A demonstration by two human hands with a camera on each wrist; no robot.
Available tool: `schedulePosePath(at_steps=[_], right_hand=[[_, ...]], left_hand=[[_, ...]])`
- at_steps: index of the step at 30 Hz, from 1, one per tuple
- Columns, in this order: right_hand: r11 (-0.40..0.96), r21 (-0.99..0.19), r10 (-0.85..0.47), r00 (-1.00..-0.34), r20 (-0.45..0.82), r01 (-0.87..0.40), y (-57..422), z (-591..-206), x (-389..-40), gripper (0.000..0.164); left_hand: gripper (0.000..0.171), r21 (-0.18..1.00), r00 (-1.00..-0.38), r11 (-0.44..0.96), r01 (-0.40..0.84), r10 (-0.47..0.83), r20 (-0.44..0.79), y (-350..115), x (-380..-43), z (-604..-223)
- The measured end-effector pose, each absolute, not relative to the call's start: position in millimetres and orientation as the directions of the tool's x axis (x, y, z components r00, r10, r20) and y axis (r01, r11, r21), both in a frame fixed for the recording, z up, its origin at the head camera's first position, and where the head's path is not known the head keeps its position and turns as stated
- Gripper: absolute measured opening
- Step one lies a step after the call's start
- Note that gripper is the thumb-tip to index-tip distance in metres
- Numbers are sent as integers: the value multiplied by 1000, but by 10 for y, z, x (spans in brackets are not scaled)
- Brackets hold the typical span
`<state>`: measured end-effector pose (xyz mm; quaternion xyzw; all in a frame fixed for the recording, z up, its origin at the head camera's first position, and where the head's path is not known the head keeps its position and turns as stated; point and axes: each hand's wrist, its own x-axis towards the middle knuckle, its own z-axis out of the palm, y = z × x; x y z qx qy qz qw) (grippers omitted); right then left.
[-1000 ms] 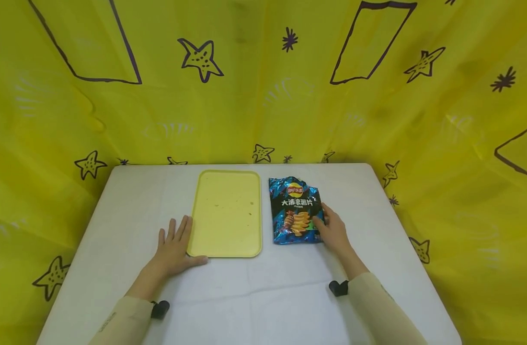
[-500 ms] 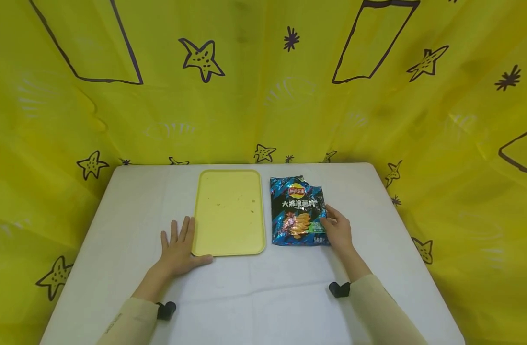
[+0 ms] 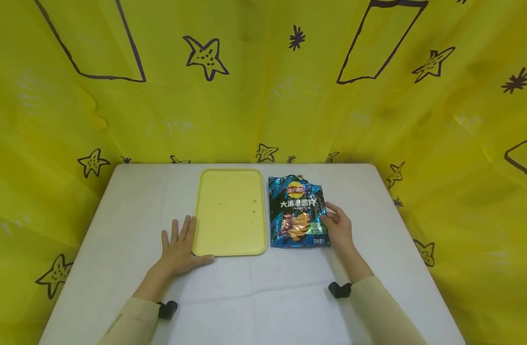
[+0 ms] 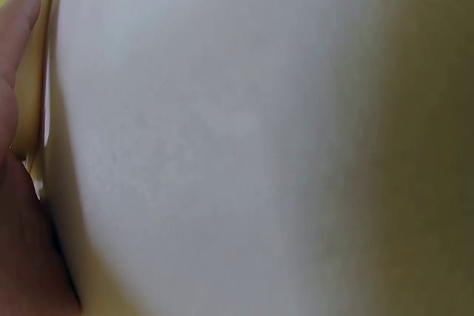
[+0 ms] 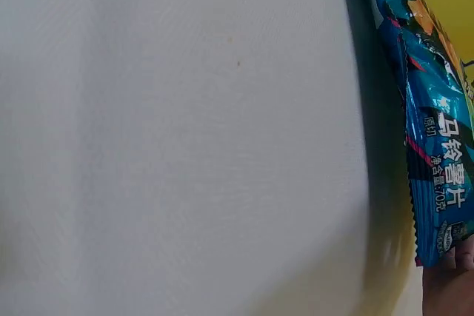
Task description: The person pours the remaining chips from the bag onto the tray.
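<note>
In the head view a yellow rectangular tray (image 3: 231, 211) with a few small crumbs lies on the table. My left hand (image 3: 177, 251) rests at its near left corner, fingers spread straight along the left side and thumb along the front edge. In the left wrist view the thumb (image 4: 16, 24) lies against the tray's rim. To the right of the tray is a blue and black bag of potato chips (image 3: 295, 206), its top edge uneven. My right hand (image 3: 338, 230) pinches the bag's right edge, thumb on top. Most of that hand is outside the right wrist view.
A white cloth covers the table (image 3: 255, 297). Behind it and at both sides hangs a yellow curtain (image 3: 246, 105) with drawn stars. A narrow strip of white cloth separates the tray and bag. Small black devices (image 3: 340, 290) sit on both wrists.
The right hand, still holding the chip bag's edge, has shifted slightly to the right, and the bag looks more spread out. The left hand stays against the tray.
</note>
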<state>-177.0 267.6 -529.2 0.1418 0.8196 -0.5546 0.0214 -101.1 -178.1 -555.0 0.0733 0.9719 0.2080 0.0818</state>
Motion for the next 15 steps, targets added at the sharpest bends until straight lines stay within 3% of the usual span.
schedulePosePath(at_steps=[15], right_hand=[[340,-932,200,-978,-62,129,2526,-4999,-1749,36]], left_hand=[[124,408,-981,908,89,152,-124,-1741,-1007,-5546]])
